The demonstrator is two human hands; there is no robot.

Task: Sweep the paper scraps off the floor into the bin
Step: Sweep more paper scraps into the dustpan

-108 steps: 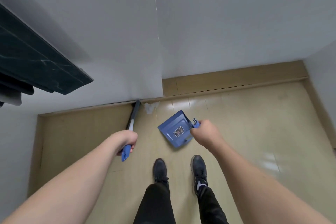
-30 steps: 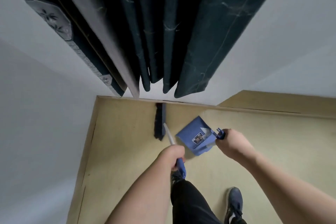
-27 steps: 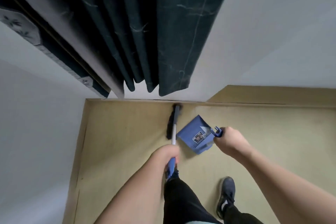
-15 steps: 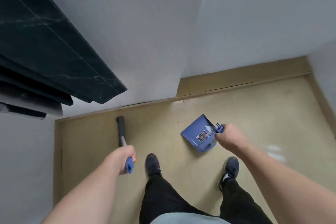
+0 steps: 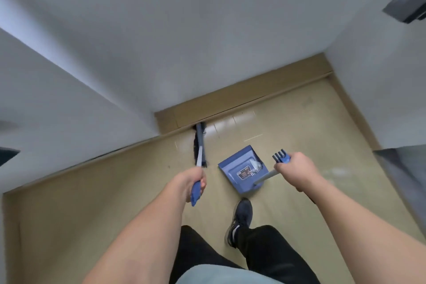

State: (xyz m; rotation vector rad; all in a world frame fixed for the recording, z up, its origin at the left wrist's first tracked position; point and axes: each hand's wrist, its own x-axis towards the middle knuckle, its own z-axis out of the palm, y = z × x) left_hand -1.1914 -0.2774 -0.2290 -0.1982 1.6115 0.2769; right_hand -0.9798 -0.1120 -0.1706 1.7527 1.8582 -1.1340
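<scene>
Filling most of the view, smooth pale grey walls [image 5: 207, 30] meet a glossy beige floor [image 5: 92, 214] edged by a flat tan skirting board [image 5: 242, 97]. The broom [image 5: 199, 147] is a long thin rod: dark bristle head at the wall corner, silver shaft, blue plastic grip. Its long axis runs from the corner back toward the person. The left hand [image 5: 192, 180] grasps that blue grip. The dustpan [image 5: 243, 172] is a squarish blue plastic tray with a label, its open mouth pointing up-left toward the broom head, with a white paper scrap [image 5: 255, 163] lying in its far right corner. The right hand [image 5: 296, 168] clenches round the pan's handle top, where a blue comb sticks out. Half a second ago the broom head lay farther left along the wall and the dark curtain filled the upper left; now the head sits in the corner just left of the pan.
</scene>
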